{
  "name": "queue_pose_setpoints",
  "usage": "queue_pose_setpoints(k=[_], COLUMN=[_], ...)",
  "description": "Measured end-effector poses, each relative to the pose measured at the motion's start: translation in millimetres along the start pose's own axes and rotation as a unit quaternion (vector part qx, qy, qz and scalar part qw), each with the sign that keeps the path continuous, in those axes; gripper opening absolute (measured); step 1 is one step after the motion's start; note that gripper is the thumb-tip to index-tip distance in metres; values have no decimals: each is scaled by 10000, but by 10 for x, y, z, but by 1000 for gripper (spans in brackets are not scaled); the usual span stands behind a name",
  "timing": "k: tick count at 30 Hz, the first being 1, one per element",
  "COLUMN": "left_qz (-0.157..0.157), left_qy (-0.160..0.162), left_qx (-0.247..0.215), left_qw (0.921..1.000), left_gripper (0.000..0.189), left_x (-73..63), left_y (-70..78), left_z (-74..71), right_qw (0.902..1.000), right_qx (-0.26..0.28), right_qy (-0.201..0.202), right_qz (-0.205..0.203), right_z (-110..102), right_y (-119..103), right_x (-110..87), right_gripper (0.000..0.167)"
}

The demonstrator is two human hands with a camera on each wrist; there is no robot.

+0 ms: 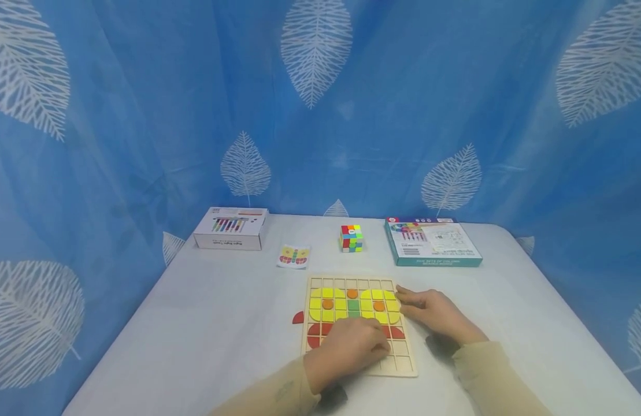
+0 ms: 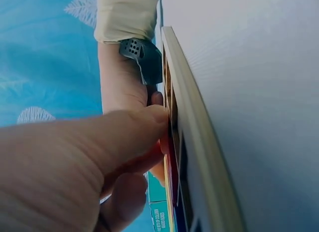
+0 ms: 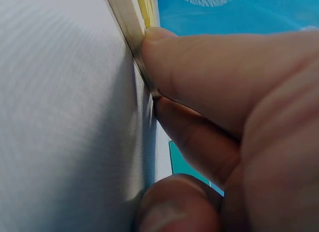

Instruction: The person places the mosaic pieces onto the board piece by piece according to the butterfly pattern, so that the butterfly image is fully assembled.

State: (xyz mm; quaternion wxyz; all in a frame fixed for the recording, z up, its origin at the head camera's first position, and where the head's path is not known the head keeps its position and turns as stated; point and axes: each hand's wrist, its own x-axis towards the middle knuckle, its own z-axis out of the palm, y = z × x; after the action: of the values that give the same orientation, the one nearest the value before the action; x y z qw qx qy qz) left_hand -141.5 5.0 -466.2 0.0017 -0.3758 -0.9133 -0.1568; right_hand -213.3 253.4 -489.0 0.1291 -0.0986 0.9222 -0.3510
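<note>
A square wooden grid board point(image 1: 402, 363) lies on the table, filled in part with yellow pieces point(image 1: 328, 293), orange discs point(image 1: 352, 293), green squares point(image 1: 354, 305) and red pieces point(image 1: 397, 332). Over its lower half, my left hand point(image 1: 354, 344) pinches a small red piece point(image 2: 165, 139) right at the grid; the fingers mostly hide it. At the board's right side, my right hand point(image 1: 436, 312) grips the edge between thumb point(image 3: 167, 62) and fingers, near the upper corner. A loose red rounded piece point(image 1: 298, 318) rests just left of the board.
Behind the board lies a small card point(image 1: 293, 257) with a colored butterfly pattern. A puzzle cube point(image 1: 351, 238) stands at the back middle. One white box point(image 1: 230, 229) sits at back left, a flat teal-edged box point(image 1: 433, 242) at back right. A blue leaf-patterned curtain point(image 1: 341, 156) hangs behind the table.
</note>
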Motion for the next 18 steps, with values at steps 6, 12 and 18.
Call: queue_pose_setpoints(k=[6,12,18], left_qz=[86,214,32], left_qy=[200,308,309], left_qx=[55,312,395], left_qw=[9997,9988,9987], left_gripper=[11,11,9], left_x=[-18,-5,3], left_y=[-9,-14,6], left_z=[36,70,43], right_qw=[10000,10000,10000], right_qx=[34,50,44], right_qy=[-2,-24,-1], right_qz=[56,35,19], right_z=[7,4,4], right_y=[-11,-24,-15], right_x=[-7,-11,-11], right_gripper=[43,43,43])
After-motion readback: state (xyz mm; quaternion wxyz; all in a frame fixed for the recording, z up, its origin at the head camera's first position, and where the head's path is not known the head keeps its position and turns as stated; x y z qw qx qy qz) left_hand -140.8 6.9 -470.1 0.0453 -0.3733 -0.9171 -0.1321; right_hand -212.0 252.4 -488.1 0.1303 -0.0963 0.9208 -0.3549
